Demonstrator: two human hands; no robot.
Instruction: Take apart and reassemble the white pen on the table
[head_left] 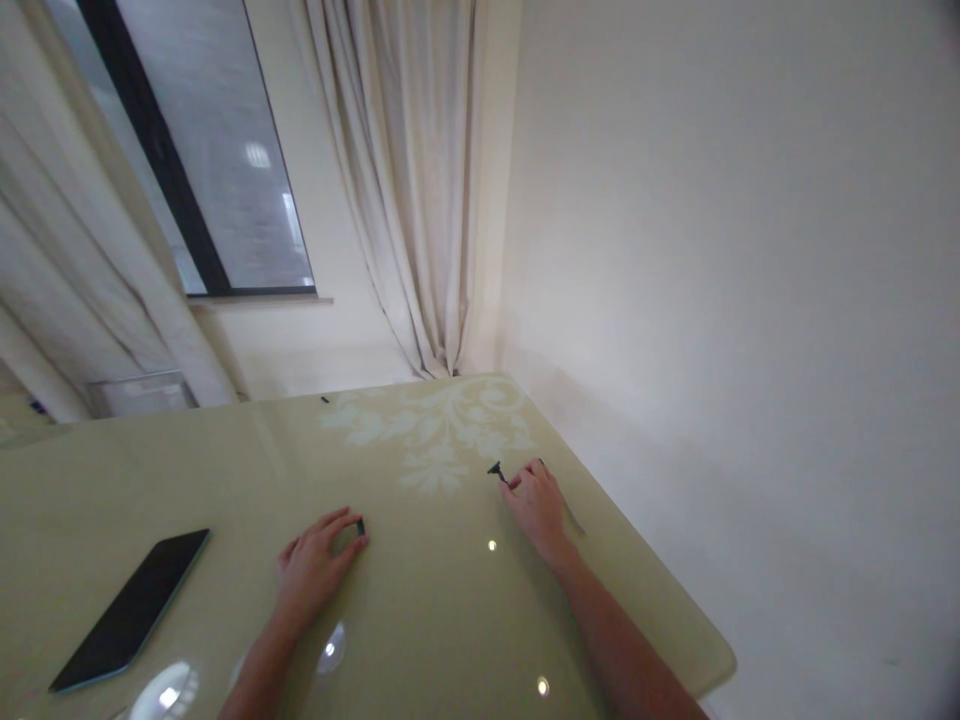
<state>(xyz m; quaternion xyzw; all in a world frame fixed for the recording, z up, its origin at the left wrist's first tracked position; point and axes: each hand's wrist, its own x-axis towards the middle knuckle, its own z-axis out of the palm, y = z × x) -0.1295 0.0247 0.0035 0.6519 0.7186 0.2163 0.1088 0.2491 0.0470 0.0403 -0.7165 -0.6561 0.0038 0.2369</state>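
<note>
A: Quick Q: what's the L hand (316, 560) got?
B: Small dark piece (361, 527), pinched betw. thumb + index, other fingers loosely bent. It's low over the worktop (442, 620); can't tell if touching.
A: And the R hand (537, 507)?
B: Similar pinch, fingertips nearly together on the narrow end of a dark flared item (495, 468); wide end sticks out twd. the far left. Thin pale strip (574, 516) just beside that hand; can't tell if it's held.
A: Which step, then?
B: IMO a handling step: one pc. per hand, well apart, not touching each other.
A: Next move calls for?
B: Prob. a light fingertip grip + steady wrists, whatever the move, since both pcs. are tiny.
A: Anything else nearby?
B: Dark tablet (135, 605) lying flat, left of the L hand, + tiny dark bit (325, 400) nr. the far edge. Neither's being touched.
</note>
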